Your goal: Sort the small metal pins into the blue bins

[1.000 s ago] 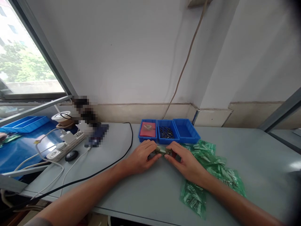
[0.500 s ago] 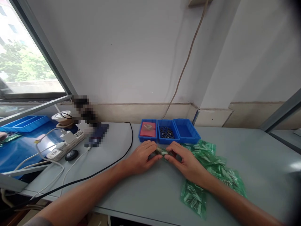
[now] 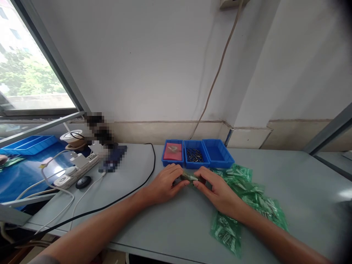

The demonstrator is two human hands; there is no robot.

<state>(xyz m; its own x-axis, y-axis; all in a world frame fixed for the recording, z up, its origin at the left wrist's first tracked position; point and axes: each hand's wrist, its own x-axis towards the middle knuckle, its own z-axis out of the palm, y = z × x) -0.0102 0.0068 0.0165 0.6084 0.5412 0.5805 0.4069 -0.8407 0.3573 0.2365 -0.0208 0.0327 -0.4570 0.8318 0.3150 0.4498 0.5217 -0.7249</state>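
Between my two hands is a small green plastic bag (image 3: 189, 177) with something pale and shiny inside. My left hand (image 3: 168, 183) is closed on its left end, thumb and fingers pinching. On the right end, my right hand (image 3: 213, 187) pinches the same bag. Just behind my hands stand three blue bins: a left bin (image 3: 172, 162) with a red packet (image 3: 172, 151), a middle bin (image 3: 197, 165) with many small dark metal pieces (image 3: 194, 155), and a right bin (image 3: 217, 149). Filled green bags (image 3: 247, 183) lie in a pile beside and under my right forearm.
One filled green bag (image 3: 227, 233) lies apart near the table's front edge. A black cable (image 3: 118, 200) crosses the grey table (image 3: 165, 227) on the left. A power strip (image 3: 77, 170), a round black object (image 3: 83, 182) and white cords are at the far left.
The bag has shifted slightly between my fingers. Both hands stay nearly in place, with the right hand's fingertips moved a little.
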